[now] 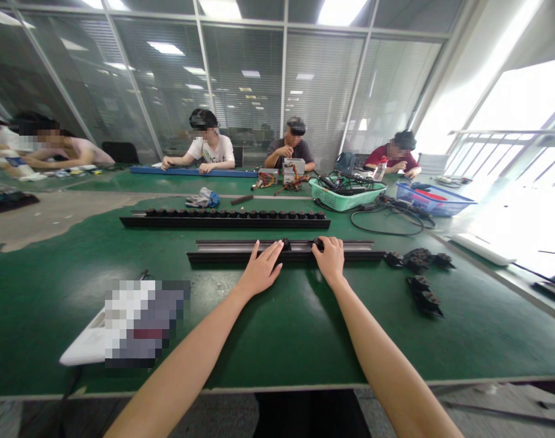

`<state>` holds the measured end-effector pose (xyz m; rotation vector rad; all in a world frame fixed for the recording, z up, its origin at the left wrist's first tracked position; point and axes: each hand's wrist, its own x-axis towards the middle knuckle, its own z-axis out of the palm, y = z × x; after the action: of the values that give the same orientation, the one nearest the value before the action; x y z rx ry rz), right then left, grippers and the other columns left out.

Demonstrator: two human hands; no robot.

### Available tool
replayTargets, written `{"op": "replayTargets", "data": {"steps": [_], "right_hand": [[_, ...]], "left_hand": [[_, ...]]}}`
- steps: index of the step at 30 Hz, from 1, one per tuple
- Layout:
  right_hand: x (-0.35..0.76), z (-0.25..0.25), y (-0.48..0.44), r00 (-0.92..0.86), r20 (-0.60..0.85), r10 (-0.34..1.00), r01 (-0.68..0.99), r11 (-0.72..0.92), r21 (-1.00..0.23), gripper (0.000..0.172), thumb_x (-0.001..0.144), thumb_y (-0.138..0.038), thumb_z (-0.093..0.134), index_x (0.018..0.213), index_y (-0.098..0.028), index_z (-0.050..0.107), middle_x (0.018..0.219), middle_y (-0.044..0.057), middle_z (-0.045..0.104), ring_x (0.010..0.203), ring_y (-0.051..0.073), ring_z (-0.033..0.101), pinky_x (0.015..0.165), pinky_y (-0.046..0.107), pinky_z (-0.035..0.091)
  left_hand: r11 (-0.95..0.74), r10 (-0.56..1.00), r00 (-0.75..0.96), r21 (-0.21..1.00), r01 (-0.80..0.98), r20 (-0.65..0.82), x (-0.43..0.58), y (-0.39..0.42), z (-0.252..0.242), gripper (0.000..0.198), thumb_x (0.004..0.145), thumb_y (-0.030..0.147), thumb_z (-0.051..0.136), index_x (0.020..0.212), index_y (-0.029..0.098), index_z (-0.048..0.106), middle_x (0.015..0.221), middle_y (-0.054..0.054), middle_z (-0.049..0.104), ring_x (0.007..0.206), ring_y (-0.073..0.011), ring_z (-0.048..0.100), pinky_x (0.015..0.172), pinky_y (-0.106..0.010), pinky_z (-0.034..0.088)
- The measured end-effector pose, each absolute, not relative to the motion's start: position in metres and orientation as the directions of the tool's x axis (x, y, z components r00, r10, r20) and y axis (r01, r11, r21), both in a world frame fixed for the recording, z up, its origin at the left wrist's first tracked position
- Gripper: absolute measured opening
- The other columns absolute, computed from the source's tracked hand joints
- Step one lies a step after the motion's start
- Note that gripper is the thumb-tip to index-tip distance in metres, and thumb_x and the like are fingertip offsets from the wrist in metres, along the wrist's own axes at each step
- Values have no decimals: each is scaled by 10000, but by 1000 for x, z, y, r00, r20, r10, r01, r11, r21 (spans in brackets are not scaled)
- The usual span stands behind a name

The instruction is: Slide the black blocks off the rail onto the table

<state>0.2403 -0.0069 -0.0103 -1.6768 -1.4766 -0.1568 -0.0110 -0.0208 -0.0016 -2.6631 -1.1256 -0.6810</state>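
A long black rail [359, 256] with a pale metal channel lies across the green table in front of me. My left hand [263, 267] rests on it, fingers stretched out, their tips touching a small black part [286, 244] in the channel. Further right, my right hand [330, 257] is closed around another small black part [318, 244] at the channel, mostly covered by the fingers. Several similar black parts [418, 260] lie loose on the table beyond the rail's right end. Behind it, a second black rail [223, 222] carries a full row of such parts.
A pixelated white and dark object [88, 334] lies at the left. Further back are gloves [203, 198], a green basket [345, 201] of cables, a blue basket [442, 204] and a loose black cable [387, 233]. Several people sit working along the far side.
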Motion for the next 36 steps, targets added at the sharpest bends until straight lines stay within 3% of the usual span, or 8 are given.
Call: {"op": "replayTargets", "data": {"steps": [36], "right_hand": [[253, -13, -3, 337, 571, 749, 830, 50, -555, 340, 885, -326, 631, 1143, -146, 762, 1098, 165, 708, 1079, 317, 520, 985, 431, 424]], "left_hand": [[-701, 633, 610, 20, 713, 476, -10, -20, -2, 608, 1093, 316, 324, 1685, 205, 244, 1685, -109, 411, 1562, -218, 392, 1341, -564, 20]]}}
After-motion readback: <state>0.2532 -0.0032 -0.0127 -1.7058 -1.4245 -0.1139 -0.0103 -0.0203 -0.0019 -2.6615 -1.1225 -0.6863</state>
